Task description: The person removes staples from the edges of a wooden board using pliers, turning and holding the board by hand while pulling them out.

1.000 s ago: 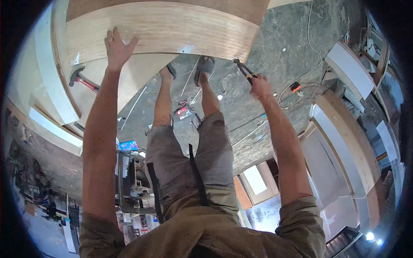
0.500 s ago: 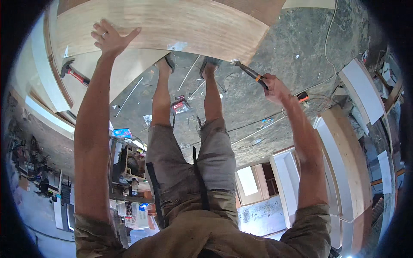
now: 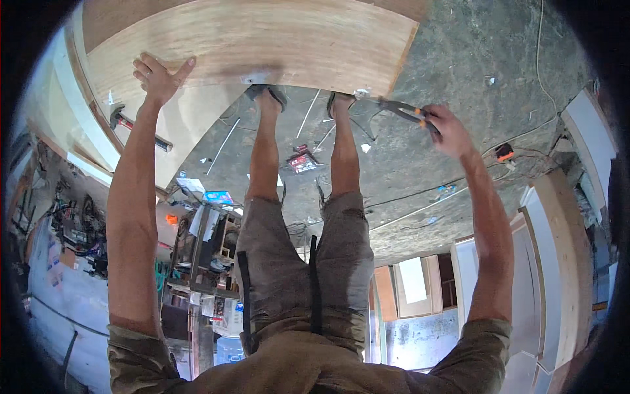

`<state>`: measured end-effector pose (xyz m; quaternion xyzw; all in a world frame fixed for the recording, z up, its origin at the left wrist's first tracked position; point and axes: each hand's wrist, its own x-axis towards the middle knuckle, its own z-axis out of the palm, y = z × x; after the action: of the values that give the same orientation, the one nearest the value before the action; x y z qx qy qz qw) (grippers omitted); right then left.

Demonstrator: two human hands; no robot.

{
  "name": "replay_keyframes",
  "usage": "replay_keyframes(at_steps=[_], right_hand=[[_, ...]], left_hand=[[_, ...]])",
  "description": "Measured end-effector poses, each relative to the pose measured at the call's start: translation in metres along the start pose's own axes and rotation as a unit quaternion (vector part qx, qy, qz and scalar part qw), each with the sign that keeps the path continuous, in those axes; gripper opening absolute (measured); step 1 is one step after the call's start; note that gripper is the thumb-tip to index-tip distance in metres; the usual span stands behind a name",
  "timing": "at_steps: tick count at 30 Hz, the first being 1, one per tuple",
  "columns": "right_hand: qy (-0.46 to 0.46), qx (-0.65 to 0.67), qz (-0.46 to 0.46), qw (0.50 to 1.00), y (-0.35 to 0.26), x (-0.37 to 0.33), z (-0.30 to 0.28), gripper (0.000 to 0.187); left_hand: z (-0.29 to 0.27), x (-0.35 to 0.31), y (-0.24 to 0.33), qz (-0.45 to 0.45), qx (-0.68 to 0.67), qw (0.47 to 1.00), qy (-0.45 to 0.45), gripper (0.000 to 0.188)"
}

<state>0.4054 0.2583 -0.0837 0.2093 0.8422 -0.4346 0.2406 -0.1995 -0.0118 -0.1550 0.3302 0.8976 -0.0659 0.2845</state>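
A large plywood panel [image 3: 262, 39] lies on the concrete floor at the top of the view, its near edge over my feet. My left hand [image 3: 159, 77] presses flat on the panel's left part, fingers spread. My right hand [image 3: 446, 123] grips the orange-and-black handles of a pair of pliers [image 3: 401, 110], whose jaws reach the panel's near right corner. My legs and sandalled feet stand between the two arms.
A hammer with a red-and-black handle [image 3: 134, 128] lies on a second board at the left. A red packet [image 3: 302, 161], nails and cables lie on the floor. White and wooden panels [image 3: 558, 262] lean at the right. A cluttered shelf [image 3: 203, 249] stands at the lower left.
The view has shifted and the panel now fills more of the top. My left hand has slid along the panel's surface. My right hand has carried the pliers to the panel's corner.
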Motion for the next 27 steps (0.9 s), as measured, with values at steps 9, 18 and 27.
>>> replay_keyframes(at_steps=[9,18,27], right_hand=[[0.195,0.217,0.268,0.918,-0.057,-0.096,0.076,0.056],[0.182,0.187,0.266,0.928,-0.093,-0.043,0.113,0.05],[0.215,0.387,0.26,0.858,-0.112,-0.044,0.098,0.044]], left_hand=[[-0.02,0.007,0.001,0.004,0.063,0.998,-0.009,0.147],[0.012,-0.129,0.152,0.054,-0.246,0.964,0.081,0.04],[0.129,-0.225,0.338,-0.227,-0.752,0.6,-0.152,0.054]])
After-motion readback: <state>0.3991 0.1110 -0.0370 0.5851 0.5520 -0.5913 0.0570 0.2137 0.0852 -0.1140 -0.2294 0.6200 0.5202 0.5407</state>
